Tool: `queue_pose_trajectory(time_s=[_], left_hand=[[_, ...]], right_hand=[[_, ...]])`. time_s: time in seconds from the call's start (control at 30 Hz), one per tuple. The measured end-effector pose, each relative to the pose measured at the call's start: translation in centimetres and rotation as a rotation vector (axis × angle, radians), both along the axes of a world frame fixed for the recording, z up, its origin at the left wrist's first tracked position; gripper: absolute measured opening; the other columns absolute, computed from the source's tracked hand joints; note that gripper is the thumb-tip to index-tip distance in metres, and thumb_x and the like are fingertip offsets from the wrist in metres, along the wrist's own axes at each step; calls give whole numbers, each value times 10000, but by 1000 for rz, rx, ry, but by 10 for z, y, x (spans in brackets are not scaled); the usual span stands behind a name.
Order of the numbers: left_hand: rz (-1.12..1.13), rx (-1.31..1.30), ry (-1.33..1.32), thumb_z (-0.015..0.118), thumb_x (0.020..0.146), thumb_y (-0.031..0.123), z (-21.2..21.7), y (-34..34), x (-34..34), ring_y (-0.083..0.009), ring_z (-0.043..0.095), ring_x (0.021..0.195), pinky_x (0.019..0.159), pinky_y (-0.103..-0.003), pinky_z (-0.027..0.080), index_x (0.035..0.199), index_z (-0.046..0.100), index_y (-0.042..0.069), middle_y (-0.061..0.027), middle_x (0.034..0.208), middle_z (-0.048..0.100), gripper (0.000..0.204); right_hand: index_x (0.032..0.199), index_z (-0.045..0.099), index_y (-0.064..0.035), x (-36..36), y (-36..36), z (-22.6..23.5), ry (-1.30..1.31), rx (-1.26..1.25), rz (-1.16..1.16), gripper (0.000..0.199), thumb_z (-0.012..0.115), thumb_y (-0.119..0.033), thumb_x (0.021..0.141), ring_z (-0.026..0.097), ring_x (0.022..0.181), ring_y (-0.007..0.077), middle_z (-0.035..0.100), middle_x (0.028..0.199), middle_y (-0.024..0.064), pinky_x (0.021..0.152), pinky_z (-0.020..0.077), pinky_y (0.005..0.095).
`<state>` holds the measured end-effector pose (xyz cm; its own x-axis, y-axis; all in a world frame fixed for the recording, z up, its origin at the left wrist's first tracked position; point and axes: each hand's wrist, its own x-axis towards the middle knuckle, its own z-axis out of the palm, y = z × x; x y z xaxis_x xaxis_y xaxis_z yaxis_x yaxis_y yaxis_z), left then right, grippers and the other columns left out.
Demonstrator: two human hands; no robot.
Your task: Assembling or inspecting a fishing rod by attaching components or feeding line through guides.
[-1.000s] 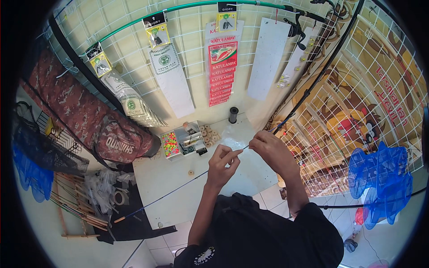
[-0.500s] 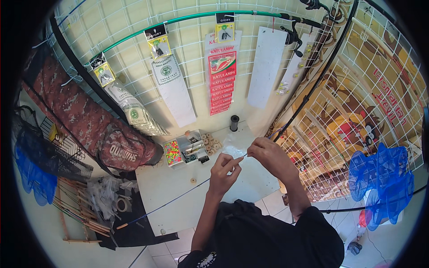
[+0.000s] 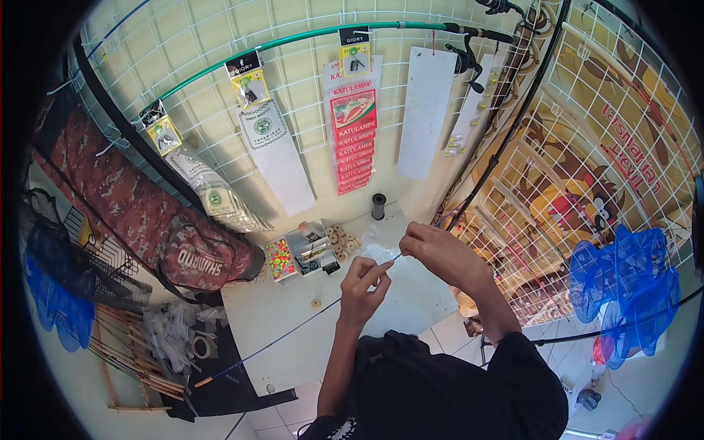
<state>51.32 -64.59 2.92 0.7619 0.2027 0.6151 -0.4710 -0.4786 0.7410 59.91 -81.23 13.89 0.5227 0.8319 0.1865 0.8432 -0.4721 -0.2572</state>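
Observation:
A thin blue fishing rod (image 3: 287, 331) slants over the white table, its light tan handle end (image 3: 205, 381) at the lower left. My left hand (image 3: 364, 287) pinches the rod near its thin end, thumb and fingers closed round it. Just up and to the right, my right hand (image 3: 440, 253) has its fingertips pressed together at the rod's tip. A short stretch of the rod shows between the two hands. Whether the right fingers also hold something small there is hidden.
On the white table (image 3: 257, 315) stand a divided box (image 3: 282, 277) of coloured beads and small parts, several cork rings (image 3: 341, 240), a dark spool (image 3: 378, 207) and clear plastic bags (image 3: 378, 238). Behind, a wire grid carries a green rod (image 3: 293, 44) and hanging packets. Blue nets (image 3: 623, 286) hang right.
The view has shifted slightly. My fingertips are a little farther apart, with more of the rod showing between them. Both hands keep their grip.

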Motion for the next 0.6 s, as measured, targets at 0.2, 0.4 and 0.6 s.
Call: queue_pose_trajectory(time_s=[0.2,0.4,0.6], left_hand=[[19,4,7,647,711,-120,2,-1,0,-85,575,619,548,-231,481,991,734,74,-26,815,514,352],[27,16,-3,648,711,-121,3,-2,0,-86,576,618,544,-233,480,992,734,77,-28,822,516,354],[32,18,-1,653,708,-116,2,-2,0,-83,569,609,540,-232,477,991,735,82,-26,821,516,354]], right_hand=[[961,614,4,-1,0,-6,-20,16,0,156,570,-24,814,610,988,291,574,970,124,839,502,378],[957,617,5,-1,0,-4,-48,9,13,160,577,-22,805,612,967,288,570,957,122,826,505,376],[1042,596,18,-2,2,2,-14,-98,22,244,559,13,801,591,1043,312,552,1040,146,879,501,399]])
